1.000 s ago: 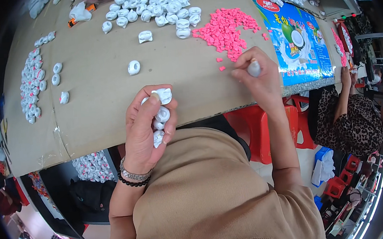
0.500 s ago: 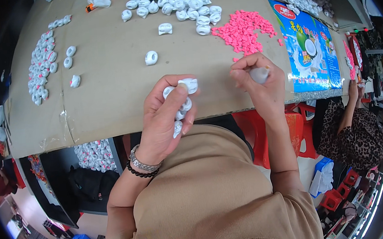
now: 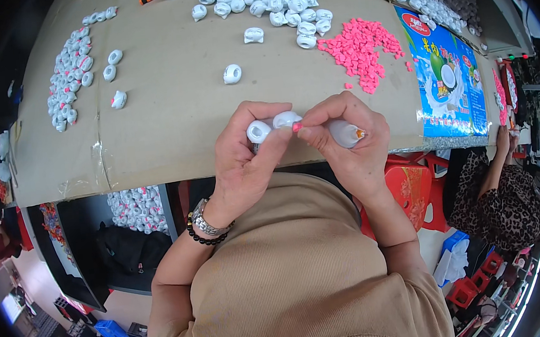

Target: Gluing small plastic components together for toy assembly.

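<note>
My left hand [image 3: 244,161] is closed around several small white ring-shaped pieces. One of them, a white piece [image 3: 286,119], is held out at the thumb tip, and another white ring [image 3: 258,131] shows its hole beside it. Between the thumb and forefinger of my right hand [image 3: 365,150] is a tiny pink piece [image 3: 297,127], touching or almost touching the held-out white piece. Tucked in the same hand is a translucent squeeze bottle [image 3: 344,134] with an orange-brown tip pointing right. Fingers hide the lower pieces in my left hand.
Beyond my hands lie a heap of white pieces [image 3: 287,3], a pink pile [image 3: 362,51] and a lone white ring [image 3: 232,74]. White pieces with pink bits [image 3: 72,76] cluster at left. A blue printed sheet [image 3: 445,79] covers the table's right. A person [image 3: 496,187] works at far right.
My right hand has moved left to meet my left hand, and the pink piece now shows at the white piece. The table view has shifted slightly rightward.
</note>
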### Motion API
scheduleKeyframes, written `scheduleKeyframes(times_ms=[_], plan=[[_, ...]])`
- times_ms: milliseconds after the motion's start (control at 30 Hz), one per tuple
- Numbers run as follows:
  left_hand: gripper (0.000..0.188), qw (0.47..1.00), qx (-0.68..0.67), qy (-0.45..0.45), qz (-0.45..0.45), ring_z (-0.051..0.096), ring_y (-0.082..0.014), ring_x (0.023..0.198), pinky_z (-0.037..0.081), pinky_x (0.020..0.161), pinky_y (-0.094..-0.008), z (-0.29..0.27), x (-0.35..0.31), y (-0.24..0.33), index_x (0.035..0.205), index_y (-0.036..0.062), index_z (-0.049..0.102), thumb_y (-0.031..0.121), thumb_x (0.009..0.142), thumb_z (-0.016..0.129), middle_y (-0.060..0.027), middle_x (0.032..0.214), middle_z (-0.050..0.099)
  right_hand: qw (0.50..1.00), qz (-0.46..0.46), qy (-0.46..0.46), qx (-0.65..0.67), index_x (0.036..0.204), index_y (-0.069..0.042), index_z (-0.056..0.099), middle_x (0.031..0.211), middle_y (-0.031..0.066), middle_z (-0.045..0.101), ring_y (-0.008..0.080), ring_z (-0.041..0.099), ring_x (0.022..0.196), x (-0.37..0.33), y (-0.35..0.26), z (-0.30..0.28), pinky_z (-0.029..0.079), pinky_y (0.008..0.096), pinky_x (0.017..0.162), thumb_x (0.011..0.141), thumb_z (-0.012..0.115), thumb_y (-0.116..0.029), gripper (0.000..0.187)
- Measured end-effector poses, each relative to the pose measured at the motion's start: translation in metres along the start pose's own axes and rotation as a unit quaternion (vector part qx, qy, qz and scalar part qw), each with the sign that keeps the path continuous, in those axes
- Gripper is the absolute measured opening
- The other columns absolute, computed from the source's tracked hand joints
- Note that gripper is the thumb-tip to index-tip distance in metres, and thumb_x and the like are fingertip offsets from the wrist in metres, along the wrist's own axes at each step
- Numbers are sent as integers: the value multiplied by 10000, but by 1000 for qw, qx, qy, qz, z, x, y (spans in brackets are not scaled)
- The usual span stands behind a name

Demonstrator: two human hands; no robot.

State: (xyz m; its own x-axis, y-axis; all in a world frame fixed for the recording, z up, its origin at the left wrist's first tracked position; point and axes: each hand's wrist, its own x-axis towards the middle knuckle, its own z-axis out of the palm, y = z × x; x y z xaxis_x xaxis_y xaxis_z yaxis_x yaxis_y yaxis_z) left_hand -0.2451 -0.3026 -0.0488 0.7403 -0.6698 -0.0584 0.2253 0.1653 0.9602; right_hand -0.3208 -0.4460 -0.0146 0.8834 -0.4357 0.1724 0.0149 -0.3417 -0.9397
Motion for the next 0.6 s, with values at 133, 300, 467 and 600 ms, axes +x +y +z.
scheduleKeyframes(times_ms=[133,300,467,600], plan=[[205,1000,16,-1,13,434,7,665,362,562,-167,0,-1,0,1110,20,568,62,910,583,38,846,581,1000,-3,0,-23,825,-20,632,723,49,646,98,591,645,-1,0,-1,478,253,609,752,723,-2,118],[203,995,81,-9,51,451,-16,672,377,573,-183,-2,0,0,1094,27,592,60,895,598,23,851,588,999,5,34,-16,822,-25,633,753,49,643,109,601,671,-2,2,3,478,256,617,737,735,-2,135],[214,992,104,-19,72,459,-25,674,383,572,-193,-6,4,-1,1093,29,597,75,885,620,14,852,597,998,-54,24,-24,820,-16,664,767,70,639,161,607,672,3,14,4,473,278,604,721,731,12,123],[210,996,68,-31,51,481,-27,679,400,578,-195,-8,4,-3,1070,26,597,90,874,638,10,834,606,996,-81,32,5,814,-11,682,758,88,633,187,599,663,1,16,7,466,285,597,714,721,25,113]])
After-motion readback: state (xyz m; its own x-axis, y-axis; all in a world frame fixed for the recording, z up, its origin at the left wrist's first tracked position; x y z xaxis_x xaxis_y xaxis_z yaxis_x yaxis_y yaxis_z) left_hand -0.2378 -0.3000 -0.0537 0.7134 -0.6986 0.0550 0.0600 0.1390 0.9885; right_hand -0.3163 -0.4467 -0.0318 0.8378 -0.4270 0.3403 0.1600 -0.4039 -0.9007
